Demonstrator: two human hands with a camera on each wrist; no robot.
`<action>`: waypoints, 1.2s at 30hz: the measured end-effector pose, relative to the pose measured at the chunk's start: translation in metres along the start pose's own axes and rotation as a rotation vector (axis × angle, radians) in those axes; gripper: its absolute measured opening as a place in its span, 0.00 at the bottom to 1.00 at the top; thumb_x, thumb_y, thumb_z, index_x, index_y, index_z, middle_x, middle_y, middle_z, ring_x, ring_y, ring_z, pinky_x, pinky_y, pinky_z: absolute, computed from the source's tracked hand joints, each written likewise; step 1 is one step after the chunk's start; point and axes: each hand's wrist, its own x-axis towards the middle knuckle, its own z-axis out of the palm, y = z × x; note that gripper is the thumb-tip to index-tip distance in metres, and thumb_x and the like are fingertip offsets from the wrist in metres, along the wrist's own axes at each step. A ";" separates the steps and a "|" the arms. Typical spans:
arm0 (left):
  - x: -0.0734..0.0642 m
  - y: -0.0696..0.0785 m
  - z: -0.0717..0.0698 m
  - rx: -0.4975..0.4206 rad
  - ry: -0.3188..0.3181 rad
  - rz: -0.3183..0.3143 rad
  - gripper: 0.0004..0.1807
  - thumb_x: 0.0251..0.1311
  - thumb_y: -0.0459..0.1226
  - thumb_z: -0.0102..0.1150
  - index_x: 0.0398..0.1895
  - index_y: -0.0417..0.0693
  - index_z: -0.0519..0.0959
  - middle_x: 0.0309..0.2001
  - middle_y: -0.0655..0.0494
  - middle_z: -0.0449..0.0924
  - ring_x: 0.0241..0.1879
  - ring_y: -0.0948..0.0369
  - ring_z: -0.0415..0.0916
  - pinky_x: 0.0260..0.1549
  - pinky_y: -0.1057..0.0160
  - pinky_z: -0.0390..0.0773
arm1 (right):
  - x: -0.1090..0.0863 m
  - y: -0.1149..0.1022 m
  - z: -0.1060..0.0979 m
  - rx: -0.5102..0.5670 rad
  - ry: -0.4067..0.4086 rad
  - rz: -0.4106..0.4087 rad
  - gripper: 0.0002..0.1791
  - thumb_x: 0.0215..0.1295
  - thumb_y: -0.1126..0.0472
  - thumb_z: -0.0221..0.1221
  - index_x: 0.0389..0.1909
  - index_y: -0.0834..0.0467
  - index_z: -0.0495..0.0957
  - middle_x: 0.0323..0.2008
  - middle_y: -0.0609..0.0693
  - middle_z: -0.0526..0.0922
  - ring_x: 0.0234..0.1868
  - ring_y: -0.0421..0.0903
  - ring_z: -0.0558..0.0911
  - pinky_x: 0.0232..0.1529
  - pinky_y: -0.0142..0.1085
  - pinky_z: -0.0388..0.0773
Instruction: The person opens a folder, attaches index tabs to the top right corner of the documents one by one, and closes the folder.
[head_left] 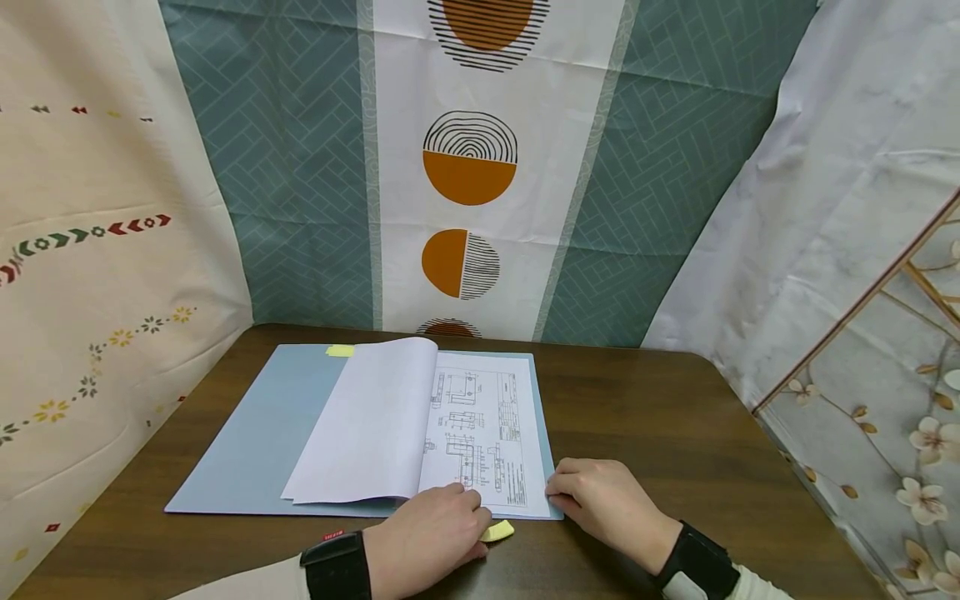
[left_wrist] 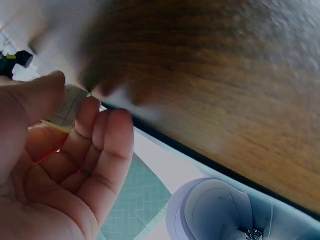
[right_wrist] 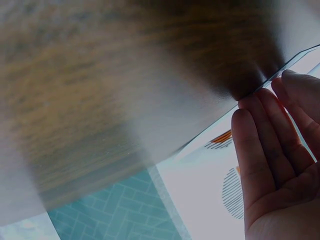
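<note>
A light blue folder (head_left: 247,433) lies spread on the table, holding white sheets. One sheet (head_left: 375,425) curls over to the left, and the page (head_left: 480,467) at the right bears printed technical drawings. My left hand (head_left: 431,537) is at the folder's front edge, pinching a yellow sticky note (head_left: 497,531) between thumb and fingers; part of the note is hidden. In the left wrist view, the fingers (left_wrist: 112,145) bend towards the thumb. My right hand (head_left: 603,504) rests at the front right corner of the folder, its fingers (right_wrist: 260,145) nearly straight and touching the edge.
Another yellow sticky note (head_left: 340,351) shows at the top of the folder. The brown wooden table (head_left: 637,400) extends to both sides. Patterned cloths (head_left: 300,167) hang behind and beside it.
</note>
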 end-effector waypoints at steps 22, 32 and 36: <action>0.001 0.008 0.001 0.036 0.035 -0.096 0.09 0.70 0.44 0.75 0.40 0.48 0.88 0.29 0.60 0.79 0.29 0.65 0.70 0.27 0.67 0.74 | -0.001 -0.001 -0.002 0.013 -0.006 0.009 0.10 0.59 0.64 0.82 0.40 0.50 0.94 0.38 0.40 0.89 0.33 0.33 0.81 0.41 0.36 0.88; 0.004 0.005 -0.002 -0.103 -0.008 -0.138 0.10 0.67 0.43 0.79 0.39 0.51 0.85 0.27 0.64 0.77 0.27 0.68 0.70 0.28 0.67 0.73 | -0.002 0.000 -0.001 0.018 -0.003 0.008 0.11 0.59 0.64 0.82 0.40 0.50 0.95 0.38 0.40 0.89 0.32 0.33 0.80 0.41 0.35 0.87; 0.005 0.006 -0.002 -0.122 -0.023 -0.132 0.10 0.66 0.42 0.79 0.36 0.53 0.84 0.25 0.67 0.75 0.26 0.69 0.69 0.28 0.67 0.72 | -0.002 0.001 -0.001 0.016 -0.001 0.005 0.10 0.59 0.64 0.82 0.40 0.50 0.94 0.38 0.39 0.89 0.33 0.32 0.80 0.40 0.34 0.87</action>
